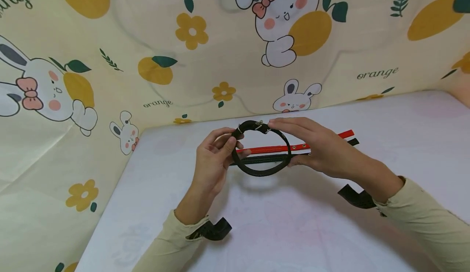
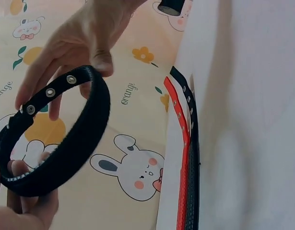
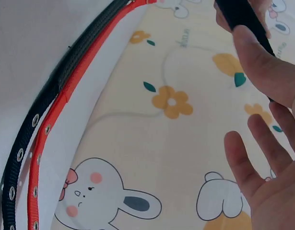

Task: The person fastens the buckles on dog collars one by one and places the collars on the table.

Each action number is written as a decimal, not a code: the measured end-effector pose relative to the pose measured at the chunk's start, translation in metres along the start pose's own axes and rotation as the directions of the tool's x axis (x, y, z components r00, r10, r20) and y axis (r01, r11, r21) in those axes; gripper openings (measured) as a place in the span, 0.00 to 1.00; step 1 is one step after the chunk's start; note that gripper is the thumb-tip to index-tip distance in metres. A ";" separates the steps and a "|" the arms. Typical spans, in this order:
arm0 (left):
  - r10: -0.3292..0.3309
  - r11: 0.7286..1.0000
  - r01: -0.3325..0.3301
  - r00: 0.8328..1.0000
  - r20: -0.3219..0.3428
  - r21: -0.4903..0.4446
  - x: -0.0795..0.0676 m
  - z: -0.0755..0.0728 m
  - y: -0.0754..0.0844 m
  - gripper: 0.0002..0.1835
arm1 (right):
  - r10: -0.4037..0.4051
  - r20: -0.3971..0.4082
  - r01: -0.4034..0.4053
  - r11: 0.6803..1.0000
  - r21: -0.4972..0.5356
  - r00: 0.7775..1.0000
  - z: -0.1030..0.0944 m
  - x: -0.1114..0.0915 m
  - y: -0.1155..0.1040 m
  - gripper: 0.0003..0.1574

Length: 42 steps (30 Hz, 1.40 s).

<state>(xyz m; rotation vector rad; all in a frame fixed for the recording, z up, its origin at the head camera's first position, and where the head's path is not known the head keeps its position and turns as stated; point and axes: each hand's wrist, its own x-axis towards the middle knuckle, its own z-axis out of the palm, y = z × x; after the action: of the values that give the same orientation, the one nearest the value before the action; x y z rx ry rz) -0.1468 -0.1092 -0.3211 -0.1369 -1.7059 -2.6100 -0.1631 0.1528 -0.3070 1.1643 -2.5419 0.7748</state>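
A black collar [image 1: 262, 173], buckled into a round loop, is held up above the table. It has a metal buckle [image 1: 260, 125] at its top and metal eyelets [image 2: 50, 92] along the strap. My left hand [image 1: 213, 157] pinches the loop's left side between thumb and fingers. Spread across its right side is my right hand [image 1: 319, 145], with straight fingers by the buckle and the thumb [image 2: 102, 61] against the band lower down. Behind the loop, a red collar [image 1: 262, 150] and another black collar [image 1: 260, 159] lie straightened side by side on the table.
The white table [image 1: 286, 231] meets a cloth backdrop [image 1: 205, 68] printed with rabbits, oranges and flowers along its far and left edges. Black straps [image 1: 216, 229] stick out from both sleeve cuffs.
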 end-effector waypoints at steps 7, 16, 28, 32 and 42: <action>-0.040 0.999 0.040 0.999 -0.013 0.035 -0.001 0.002 0.001 0.09 | 0.024 -0.076 -0.024 1.000 0.002 0.997 -0.001 -0.002 0.002 0.58; -0.077 0.985 0.041 0.973 0.217 0.166 0.001 -0.010 0.006 0.25 | 0.076 -0.093 -0.060 0.985 0.161 0.993 0.001 -0.002 0.009 0.58; -0.018 0.962 -0.118 0.874 0.486 0.248 0.009 -0.025 0.009 0.55 | 0.072 -0.121 -0.031 0.949 0.314 0.990 0.001 -0.004 0.016 0.57; 0.000 0.953 -0.138 0.892 0.452 0.271 0.009 -0.026 0.010 0.55 | 0.053 -0.110 -0.008 0.926 0.377 0.993 0.001 -0.003 0.014 0.58; 0.035 0.918 -0.180 0.924 0.380 0.353 0.006 -0.021 0.015 0.57 | 0.065 -0.119 0.000 0.876 0.482 0.991 -0.001 -0.002 0.010 0.55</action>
<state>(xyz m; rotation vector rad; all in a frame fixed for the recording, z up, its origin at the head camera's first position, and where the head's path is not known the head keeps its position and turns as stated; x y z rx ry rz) -0.1533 -0.1344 -0.3158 -0.7295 -2.2123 -2.2159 -0.1695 0.1599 -0.3108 1.1518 -2.3282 1.5051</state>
